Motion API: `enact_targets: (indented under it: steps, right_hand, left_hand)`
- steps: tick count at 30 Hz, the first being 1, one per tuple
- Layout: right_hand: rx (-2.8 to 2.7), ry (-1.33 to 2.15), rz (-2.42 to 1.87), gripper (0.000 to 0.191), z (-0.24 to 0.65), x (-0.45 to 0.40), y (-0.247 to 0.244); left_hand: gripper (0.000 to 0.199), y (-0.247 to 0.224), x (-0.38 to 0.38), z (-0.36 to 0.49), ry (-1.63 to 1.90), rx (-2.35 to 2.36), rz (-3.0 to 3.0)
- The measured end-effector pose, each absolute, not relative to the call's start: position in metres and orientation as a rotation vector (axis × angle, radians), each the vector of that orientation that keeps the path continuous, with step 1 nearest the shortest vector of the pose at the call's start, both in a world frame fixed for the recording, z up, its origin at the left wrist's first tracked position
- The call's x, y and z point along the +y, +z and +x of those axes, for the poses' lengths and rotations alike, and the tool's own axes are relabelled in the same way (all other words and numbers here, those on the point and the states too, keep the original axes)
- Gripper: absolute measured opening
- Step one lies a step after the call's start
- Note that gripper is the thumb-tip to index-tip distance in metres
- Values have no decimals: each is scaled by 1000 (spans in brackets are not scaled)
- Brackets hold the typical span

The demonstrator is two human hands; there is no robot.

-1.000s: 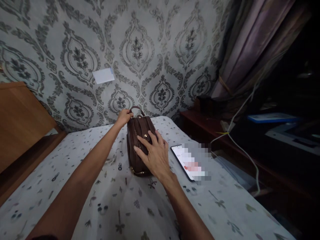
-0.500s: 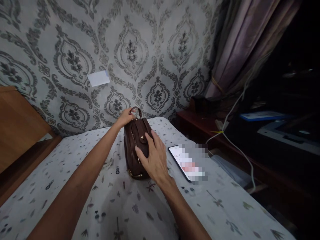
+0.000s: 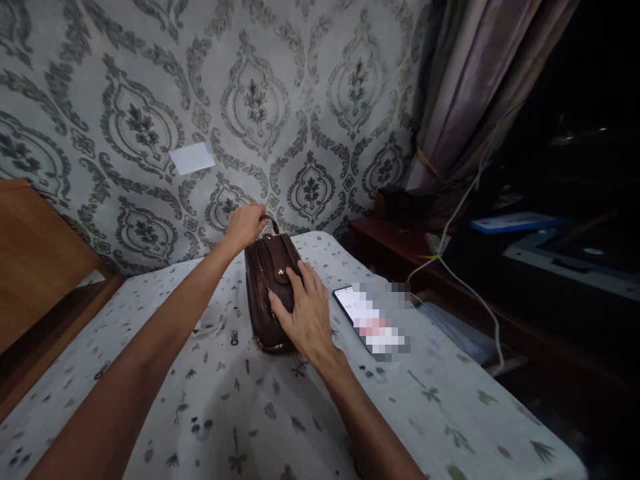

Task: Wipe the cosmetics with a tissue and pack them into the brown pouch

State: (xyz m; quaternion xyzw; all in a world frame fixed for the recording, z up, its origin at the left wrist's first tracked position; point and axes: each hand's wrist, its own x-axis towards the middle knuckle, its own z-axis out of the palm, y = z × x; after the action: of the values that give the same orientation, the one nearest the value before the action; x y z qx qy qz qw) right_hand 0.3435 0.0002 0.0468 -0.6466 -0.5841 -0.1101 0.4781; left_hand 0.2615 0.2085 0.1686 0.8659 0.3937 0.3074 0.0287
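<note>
A dark brown leather handbag (image 3: 267,293) with gold-coloured zips and a snap tab lies on the patterned white sheet (image 3: 240,413). At the bag's far end, my left hand (image 3: 246,225) is closed around its short carry handle (image 3: 273,223). My right hand (image 3: 307,310) rests on the bag's right side with the fingers spread and the thumb apart, touching the leather near the snap. Part of the bag's right side is hidden beneath that hand.
Right of the bag lies a phone (image 3: 365,320) with a lit, partly blurred screen. A wooden board (image 3: 40,260) borders the left. White cables (image 3: 453,220) hang beyond the right edge, near a dark red surface (image 3: 380,243). The patterned wall (image 3: 320,120) rises behind.
My left hand has shifted from beside the handle's base up onto the handle, which now leans with it. My right hand stays on the bag. The view has moved slightly.
</note>
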Motion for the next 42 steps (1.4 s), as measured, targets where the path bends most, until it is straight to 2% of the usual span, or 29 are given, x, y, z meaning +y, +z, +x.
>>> enact_targets:
  steps: [6,10,18,29,37,42]
  right_hand:
    - [-1432,-272,-1558,53,344,2,45]
    - [-1439,-259,-1567,53,345,1,46]
    - [-1465,-218,-1592,51,345,-1,50]
    - [-1484,-175,-1591,52,345,-2,52]
    - [-1504,-211,-1581,52,347,-2,53]
    - [-1548,-238,-1626,50,346,-6,56]
  left_hand:
    - [27,158,213,270,842,1191,2659]
    - [19,144,225,280,787,1184,2553]
    - [18,121,241,289,901,1231,2320]
    - [20,119,232,286,1024,1111,2155]
    - [20,128,226,275,917,916,2118]
    - [22,136,235,248,906,961,2117]
